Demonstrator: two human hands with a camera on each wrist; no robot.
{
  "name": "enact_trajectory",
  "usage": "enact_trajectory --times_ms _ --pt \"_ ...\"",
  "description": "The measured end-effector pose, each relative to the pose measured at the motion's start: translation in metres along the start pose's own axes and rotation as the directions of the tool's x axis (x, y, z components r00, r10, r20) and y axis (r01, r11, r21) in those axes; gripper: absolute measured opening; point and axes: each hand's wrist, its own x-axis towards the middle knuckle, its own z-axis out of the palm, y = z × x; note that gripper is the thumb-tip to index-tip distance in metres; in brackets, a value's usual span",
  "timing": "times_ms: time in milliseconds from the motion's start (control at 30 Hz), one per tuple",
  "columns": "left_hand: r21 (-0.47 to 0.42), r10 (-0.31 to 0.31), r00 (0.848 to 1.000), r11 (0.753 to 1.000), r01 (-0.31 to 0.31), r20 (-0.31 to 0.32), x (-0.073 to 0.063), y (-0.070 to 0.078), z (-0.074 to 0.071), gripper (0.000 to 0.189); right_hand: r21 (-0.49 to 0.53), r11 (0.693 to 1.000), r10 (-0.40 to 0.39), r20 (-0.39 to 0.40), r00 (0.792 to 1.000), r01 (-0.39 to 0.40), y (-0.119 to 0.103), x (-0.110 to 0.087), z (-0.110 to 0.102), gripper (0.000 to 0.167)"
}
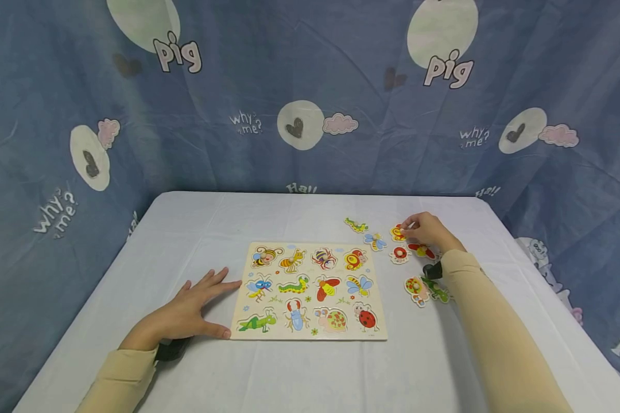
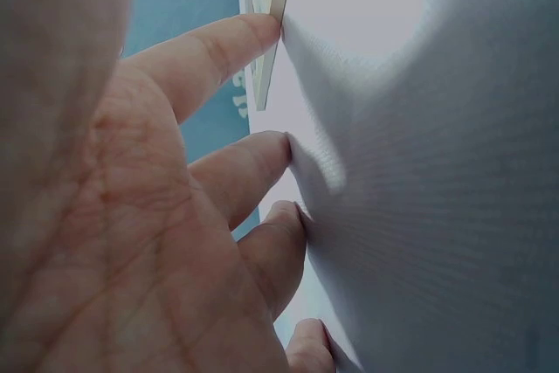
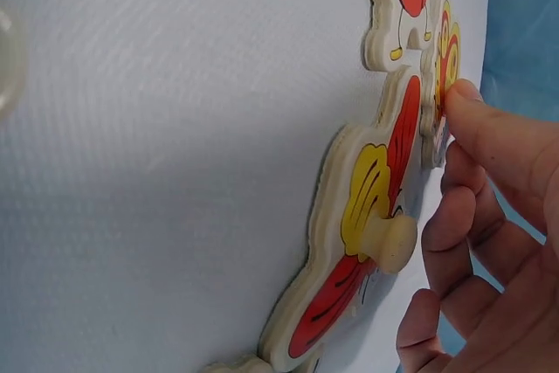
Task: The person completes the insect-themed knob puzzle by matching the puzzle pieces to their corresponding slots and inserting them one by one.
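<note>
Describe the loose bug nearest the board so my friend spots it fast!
On the white table, find the wooden puzzle board. By its far right corner lies a loose striped bug piece. Among the visible loose pieces, only this one has blue wings.

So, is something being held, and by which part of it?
The right hand seems to pinch the red-and-yellow piece at its printed face; the exact grip is hidden. The left hand only touches the board.

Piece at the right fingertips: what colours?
The piece is mainly red and yellow, clearest from the right wrist.
</note>
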Motion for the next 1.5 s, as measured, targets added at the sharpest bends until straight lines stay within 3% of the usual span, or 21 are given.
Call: enact_trajectory --times_ms 1200,1500 --pt "0.007 -0.001 1.000 1.000 0.001 0.004 0.001 -0.001 0.001 0.104 0.060 0.997 -0.054 0.010 0.999 0.053 -0.008 -0.015 0.007 0.031" --pt "0.008 -0.001 1.000 1.000 0.001 0.004 0.001 0.000 -0.001 0.104 0.049 0.992 -0.112 -0.005 0.994 0.113 -0.011 -0.026 0.009 0.030"
